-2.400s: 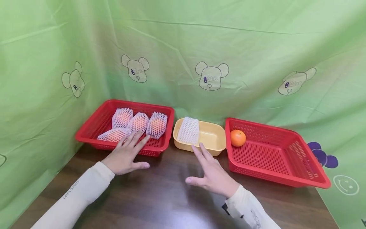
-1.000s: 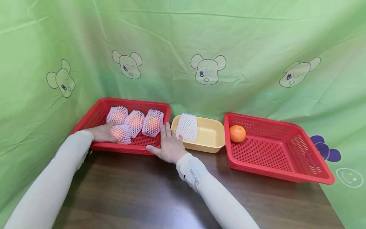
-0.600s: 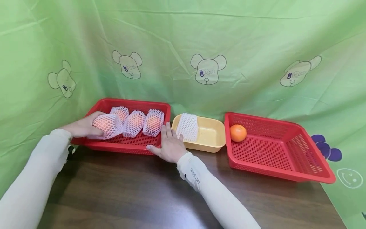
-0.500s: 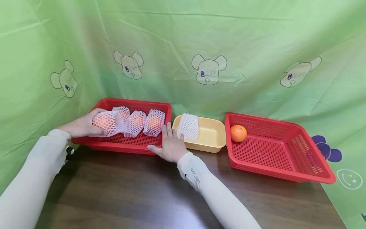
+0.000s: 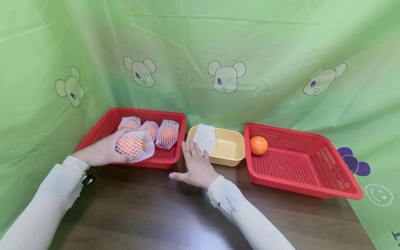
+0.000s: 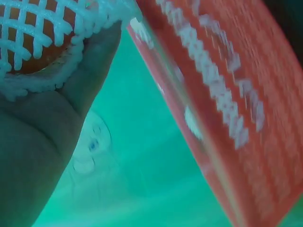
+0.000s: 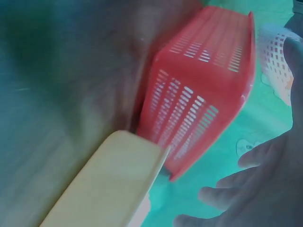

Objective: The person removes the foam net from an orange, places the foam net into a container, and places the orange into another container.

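Note:
My left hand (image 5: 107, 147) grips an orange in a white foam net (image 5: 131, 144), raised over the front of the left red basket (image 5: 160, 162). In the left wrist view the orange's net (image 6: 33, 28) sits against the palm and thumb. Three more netted oranges lie in that basket, among them one at its right side (image 5: 167, 134). My right hand (image 5: 198, 168) is spread and holds nothing, its fingertips overlapping the front of the yellow tub (image 5: 229, 149). From the right wrist, the open fingers (image 7: 258, 179) show beside the tub (image 7: 106, 182) and basket (image 7: 201, 80).
Inside the yellow tub a loose white foam net (image 5: 204, 138) leans on the left side. To the right stands a second red basket (image 5: 290, 170) with one bare orange (image 5: 259, 145). All rest on a brown wooden table (image 5: 175, 215) before a green curtain (image 5: 181, 48).
My left hand reached into the left basket, took hold of a netted orange and lifted it, then brought it rightward. My right hand went to that basket's right front corner and has now come off it.

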`<state>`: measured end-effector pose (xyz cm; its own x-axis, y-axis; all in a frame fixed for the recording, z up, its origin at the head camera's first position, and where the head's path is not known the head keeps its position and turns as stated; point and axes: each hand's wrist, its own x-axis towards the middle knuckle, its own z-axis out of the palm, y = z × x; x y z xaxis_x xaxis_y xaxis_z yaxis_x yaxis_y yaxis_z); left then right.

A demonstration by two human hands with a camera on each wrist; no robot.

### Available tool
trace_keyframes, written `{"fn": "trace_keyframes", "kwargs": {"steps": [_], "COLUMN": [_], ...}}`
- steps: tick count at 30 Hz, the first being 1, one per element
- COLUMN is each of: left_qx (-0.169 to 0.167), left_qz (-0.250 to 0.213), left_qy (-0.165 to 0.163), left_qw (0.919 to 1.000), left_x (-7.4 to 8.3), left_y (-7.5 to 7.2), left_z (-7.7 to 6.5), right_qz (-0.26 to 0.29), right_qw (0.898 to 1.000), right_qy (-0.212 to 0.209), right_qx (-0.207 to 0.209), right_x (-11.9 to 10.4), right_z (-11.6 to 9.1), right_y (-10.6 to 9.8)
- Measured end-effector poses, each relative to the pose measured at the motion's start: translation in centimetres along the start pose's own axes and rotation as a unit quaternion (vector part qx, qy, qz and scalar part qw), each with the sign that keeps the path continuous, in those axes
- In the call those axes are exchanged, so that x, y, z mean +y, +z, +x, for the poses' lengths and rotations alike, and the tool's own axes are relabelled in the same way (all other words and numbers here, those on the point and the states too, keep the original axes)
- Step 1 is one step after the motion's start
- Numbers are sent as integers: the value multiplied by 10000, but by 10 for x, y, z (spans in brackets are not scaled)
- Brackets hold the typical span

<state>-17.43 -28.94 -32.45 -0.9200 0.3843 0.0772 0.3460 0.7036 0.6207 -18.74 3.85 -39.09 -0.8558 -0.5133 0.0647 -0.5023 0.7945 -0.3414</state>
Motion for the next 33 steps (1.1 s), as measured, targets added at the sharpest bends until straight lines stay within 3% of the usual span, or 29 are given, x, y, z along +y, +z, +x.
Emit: {"fn": "trace_keyframes", "kwargs": {"steps": [3, 6, 10, 11, 14, 16, 21, 27, 33], "left_qx": [-130, -337, -697, -759, -929, -1052, -1192, -1329, -1594], "left_qz": [-79, -395, -1038, -1025, -712, -192, 866, 840, 319], "left_qy": [160, 588, 1119, 1212, 1286, 1407, 1735, 1583, 1259], "left_qw": [9998, 9969, 9858, 9844, 9848, 9843, 9738, 9748, 9786], "left_x": [12, 24, 44, 50, 71, 84, 100, 104, 91], "left_y": [23, 52, 94, 105, 139, 163, 209, 229, 221], "left_z": [0, 5, 15, 17, 22, 27, 39, 42, 34], "right_qz": [-53, -203, -394, -391, -273, -219, -196, -108, 18], "right_qw": [9996, 9987, 9974, 9971, 9960, 9944, 9907, 9946, 9958], "right_qy": [-247, -383, -473, -519, -655, -813, -1232, -1004, -892], "right_qx": [119, 256, 364, 403, 551, 637, 546, -240, -196], "right_x": [16, 33, 54, 58, 65, 67, 59, 49, 43], "right_z": [-31, -67, -111, -121, -144, -155, -162, -164, -160], "right_y": [-4, -9, -14, -16, -20, -22, -24, -14, -5]}}
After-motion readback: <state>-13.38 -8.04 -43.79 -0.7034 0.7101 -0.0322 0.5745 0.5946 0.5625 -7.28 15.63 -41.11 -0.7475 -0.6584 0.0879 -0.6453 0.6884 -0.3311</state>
